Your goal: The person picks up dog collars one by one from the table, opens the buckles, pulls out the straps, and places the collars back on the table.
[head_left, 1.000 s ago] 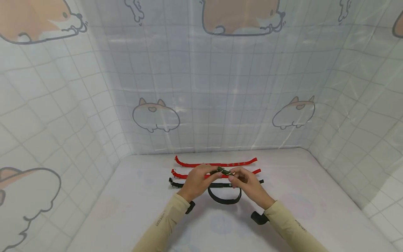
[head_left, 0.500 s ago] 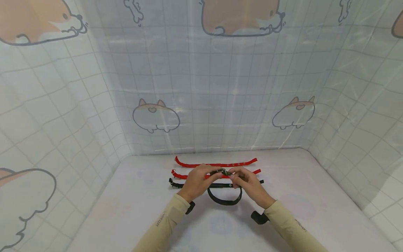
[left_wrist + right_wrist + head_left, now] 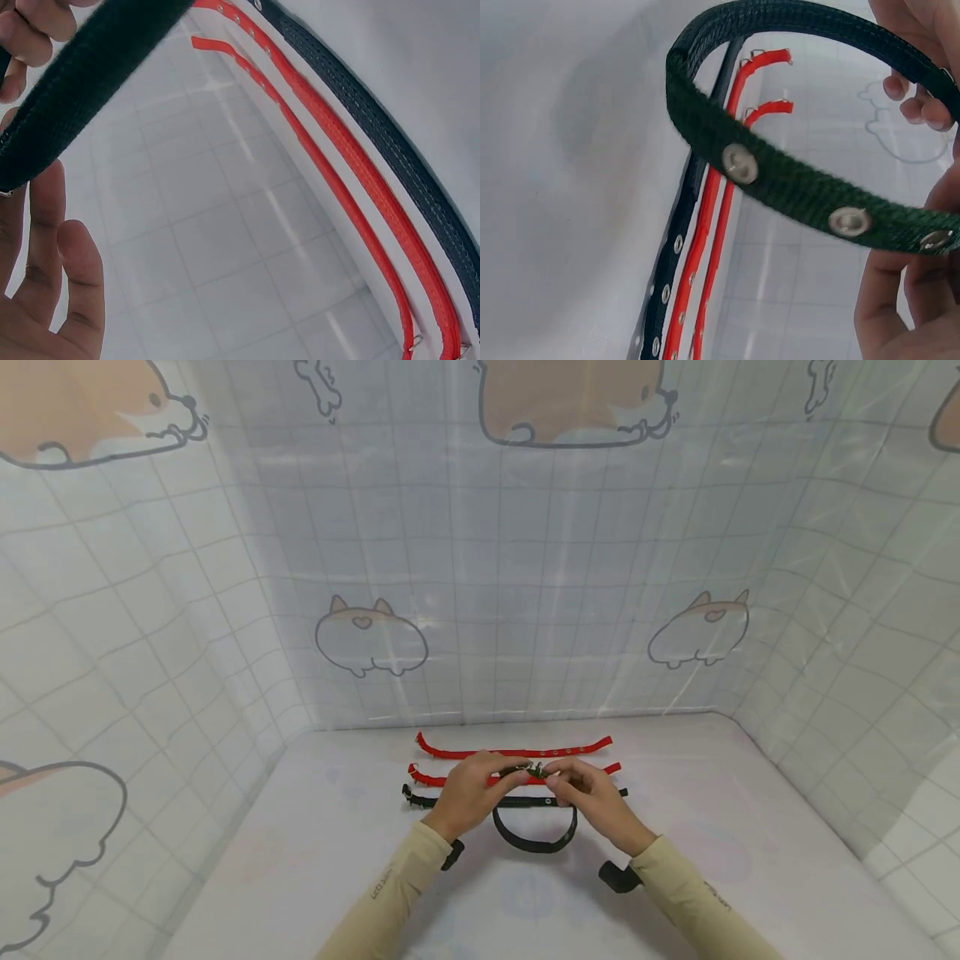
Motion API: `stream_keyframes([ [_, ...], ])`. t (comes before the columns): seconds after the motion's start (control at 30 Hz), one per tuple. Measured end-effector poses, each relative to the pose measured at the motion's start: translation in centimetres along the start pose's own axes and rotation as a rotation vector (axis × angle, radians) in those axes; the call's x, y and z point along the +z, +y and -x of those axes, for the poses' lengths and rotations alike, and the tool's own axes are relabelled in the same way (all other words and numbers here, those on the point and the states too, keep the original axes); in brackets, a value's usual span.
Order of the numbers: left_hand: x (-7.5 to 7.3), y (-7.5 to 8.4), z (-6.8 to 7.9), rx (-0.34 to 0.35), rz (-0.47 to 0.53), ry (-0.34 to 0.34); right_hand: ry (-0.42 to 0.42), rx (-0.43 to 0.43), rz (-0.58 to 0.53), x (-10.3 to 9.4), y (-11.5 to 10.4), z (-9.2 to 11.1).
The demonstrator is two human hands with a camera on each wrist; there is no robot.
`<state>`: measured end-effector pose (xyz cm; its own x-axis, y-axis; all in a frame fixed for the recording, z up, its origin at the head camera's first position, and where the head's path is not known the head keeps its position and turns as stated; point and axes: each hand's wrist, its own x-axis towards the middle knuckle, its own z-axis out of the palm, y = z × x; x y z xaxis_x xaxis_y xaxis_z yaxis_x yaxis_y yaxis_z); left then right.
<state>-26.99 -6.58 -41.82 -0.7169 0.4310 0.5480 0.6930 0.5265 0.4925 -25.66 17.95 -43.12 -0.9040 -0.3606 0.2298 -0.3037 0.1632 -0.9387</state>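
A dark green pet collar [image 3: 534, 846] with metal eyelets is bent into a loop that hangs below both hands in the head view. My left hand [image 3: 467, 792] pinches one part of it, and my right hand [image 3: 596, 797] pinches it just to the right. Between the fingertips the head view shows a small metal piece, its details too small to tell. In the right wrist view the green collar [image 3: 795, 191] curves close to the camera, eyelets facing it. The left wrist view shows the padded collar [image 3: 82, 94] crossing in front of the left fingers.
Behind the hands lie a far red collar [image 3: 450, 754], a nearer red collar [image 3: 435, 780] and a dark collar [image 3: 517, 802], roughly parallel on the white table [image 3: 300, 860]. A tiled-pattern sheet [image 3: 517, 568] with cartoon dogs forms walls around the table.
The metal piece and strap between the fingertips have turned slightly, and the hanging loop has sagged a little lower. Both arms stay nearly in place.
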Motion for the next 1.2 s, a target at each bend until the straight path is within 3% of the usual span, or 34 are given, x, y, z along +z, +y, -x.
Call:
stream_keyframes([
  [0.3,0.3,0.1,0.2,-0.012,-0.014,-0.018,0.028,-0.012,0.025,0.3,0.2,-0.1],
  [0.57,-0.6,-0.8,0.2,-0.034,-0.027,0.043,0.024,-0.018,0.065,-0.5,0.9,0.0],
  [0.73,-1.5,-1.3,0.4,-0.073,-0.022,0.08,0.091,-0.019,0.072,-1.1,1.1,0.2],
  [0.9,-2.2,-1.9,0.8,-0.097,-0.018,0.081,0.185,-0.073,0.154,-1.8,0.4,0.4],
  [1.2,-2.9,-3.4,1.8,-0.112,-0.074,0.042,0.164,-0.155,0.258,-2.6,1.4,0.4],
])
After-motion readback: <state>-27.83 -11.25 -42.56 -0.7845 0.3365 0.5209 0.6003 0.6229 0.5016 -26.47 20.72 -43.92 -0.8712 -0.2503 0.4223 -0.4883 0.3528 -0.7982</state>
